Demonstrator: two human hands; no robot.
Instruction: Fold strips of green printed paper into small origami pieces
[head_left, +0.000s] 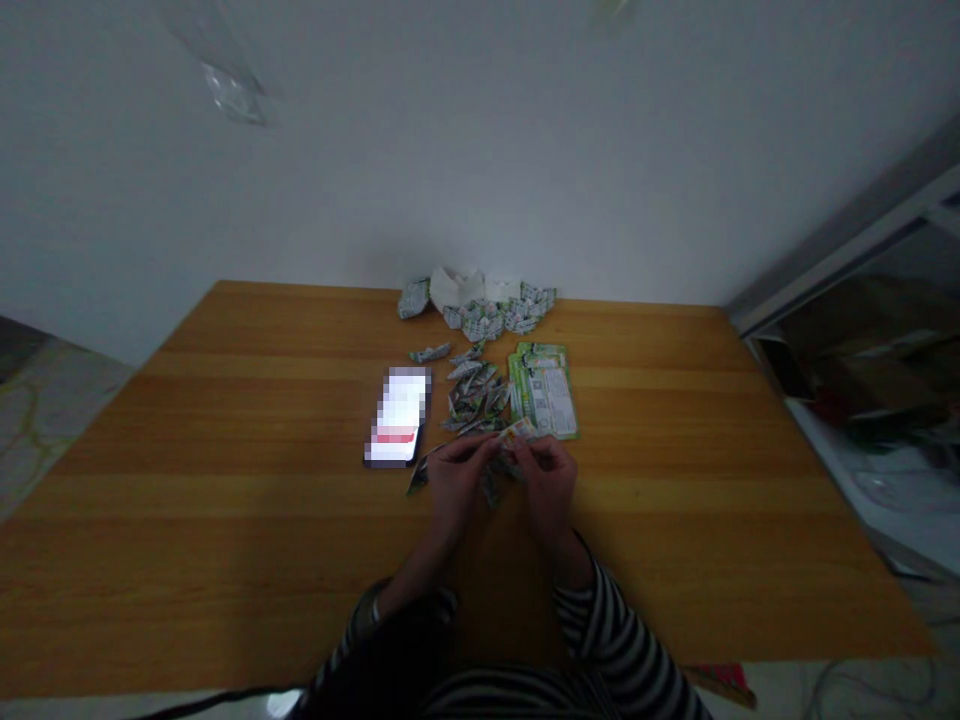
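Note:
My left hand (455,482) and my right hand (548,485) are close together over the table, fingers pinched on a small printed paper piece (517,430). Its top edge shows between the fingertips; the rest is hidden behind them. Just beyond my hands lies a loose heap of folded printed paper pieces (476,390), green and white. More folded pieces lie beneath and beside my fingers. To the right of the heap, a stack of flat green-and-white printed sheets (551,395) lies near my right hand.
A phone (400,415) with a lit, blurred screen lies left of the heap. Against the wall, crumpled white paper (455,288) and more folded printed pieces (487,318) form a second pile. The wooden table (225,450) meets the wall (480,150) at its back edge. Shelving (870,350) stands at right.

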